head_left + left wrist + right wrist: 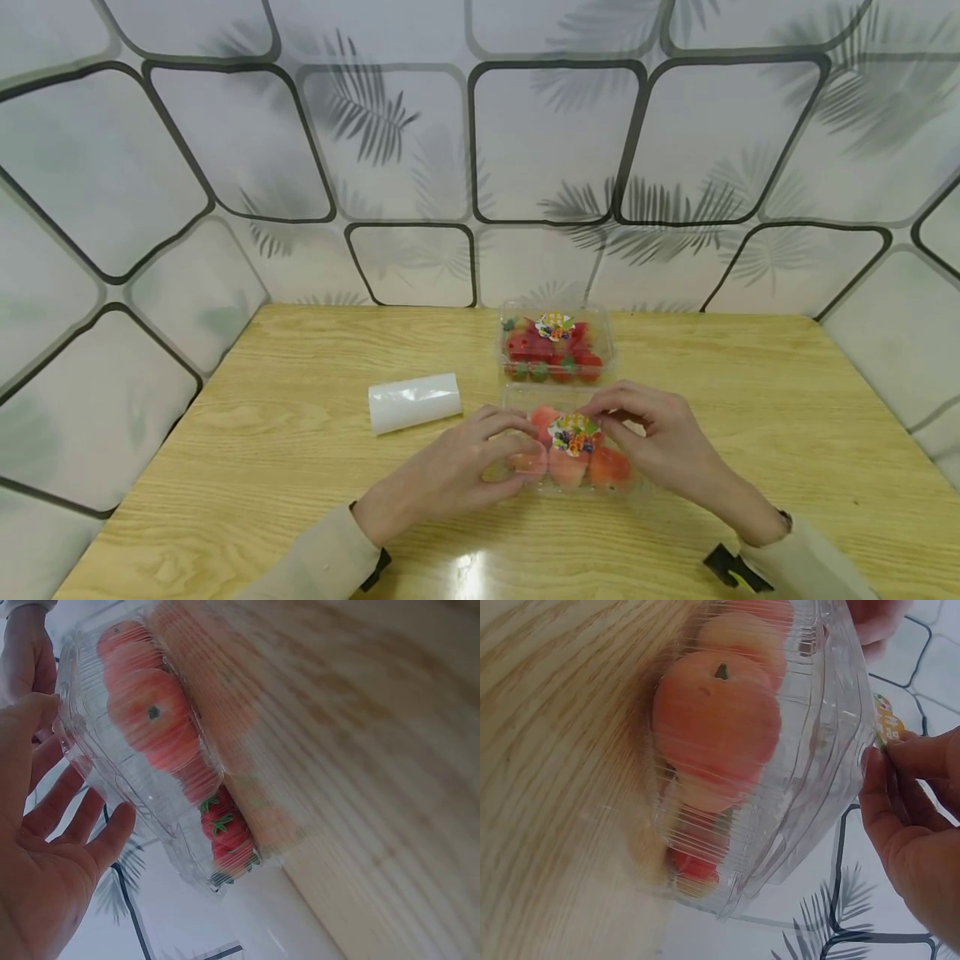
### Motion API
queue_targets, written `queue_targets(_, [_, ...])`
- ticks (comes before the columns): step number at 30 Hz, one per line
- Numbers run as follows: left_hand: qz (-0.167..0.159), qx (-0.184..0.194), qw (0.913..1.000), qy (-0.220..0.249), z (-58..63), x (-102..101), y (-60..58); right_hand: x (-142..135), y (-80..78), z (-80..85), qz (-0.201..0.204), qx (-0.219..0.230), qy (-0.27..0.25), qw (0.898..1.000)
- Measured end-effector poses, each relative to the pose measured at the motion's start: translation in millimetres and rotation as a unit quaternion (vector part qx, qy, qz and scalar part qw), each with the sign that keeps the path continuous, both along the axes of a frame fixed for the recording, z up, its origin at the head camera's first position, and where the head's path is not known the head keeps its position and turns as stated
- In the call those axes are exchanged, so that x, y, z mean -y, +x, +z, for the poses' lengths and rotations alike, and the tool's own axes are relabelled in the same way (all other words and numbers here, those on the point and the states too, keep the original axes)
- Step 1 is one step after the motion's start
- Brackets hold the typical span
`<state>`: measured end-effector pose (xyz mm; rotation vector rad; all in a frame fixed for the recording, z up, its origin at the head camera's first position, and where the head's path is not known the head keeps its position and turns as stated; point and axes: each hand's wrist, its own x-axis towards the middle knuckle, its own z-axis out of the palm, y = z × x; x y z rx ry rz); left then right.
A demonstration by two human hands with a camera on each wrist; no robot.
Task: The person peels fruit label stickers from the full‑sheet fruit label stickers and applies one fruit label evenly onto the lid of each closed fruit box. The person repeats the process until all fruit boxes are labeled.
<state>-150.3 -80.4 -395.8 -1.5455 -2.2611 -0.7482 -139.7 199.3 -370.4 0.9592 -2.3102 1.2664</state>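
Observation:
A clear plastic clamshell box [517, 398] of round pink-orange fruits [567, 468] stands before me, its lid down. On the lid lies a colourful fruit-print sticker [574, 435]. My right hand [671, 442] pinches the sticker's edge between thumb and forefinger; the right wrist view shows the sticker [889, 720] at those fingertips. My left hand [472, 458] rests loosely bent fingers along the box's left side and lid edge, also seen in the left wrist view. Directly behind stands a second clear box [609, 350] of strawberries [555, 346], bearing a similar sticker [555, 326].
A white roll [415, 403] lies on the wooden table [300, 467], left of the boxes. Behind the table rises a pale wall covering [555, 142] with dark outlines and leaf prints. Black straps show at both sleeve cuffs.

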Motion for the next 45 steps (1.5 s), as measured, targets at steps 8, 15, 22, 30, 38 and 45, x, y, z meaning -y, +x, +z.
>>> queue_targets(8, [0.0,0.0,1.0,0.001,0.6,-0.3,0.1,-0.4,2.1,-1.7,-0.022,-0.021,0.038,0.999])
queue_targets(15, [-0.001,0.001,1.0,0.002,1.1,-0.3,0.9,-0.2,4.9,-3.0,-0.031,-0.047,0.056,0.997])
queue_targets(22, [-0.004,0.007,0.9999,0.007,0.9,0.0,0.6,0.8,5.8,-3.4,-0.032,-0.046,0.059,0.997])
queue_targets(30, [-0.003,0.005,1.0,0.008,0.6,-0.2,0.6,1.4,6.3,-3.8,-0.026,-0.051,0.063,0.996])
queue_targets(38, [-0.003,0.009,0.9999,0.009,-0.3,0.2,0.8,1.0,6.8,-5.2,-0.027,-0.051,0.062,0.996])
queue_targets(45, [-0.002,0.008,0.9999,0.009,-0.8,0.0,0.8,0.7,6.7,-7.6,-0.029,-0.052,0.066,0.996])
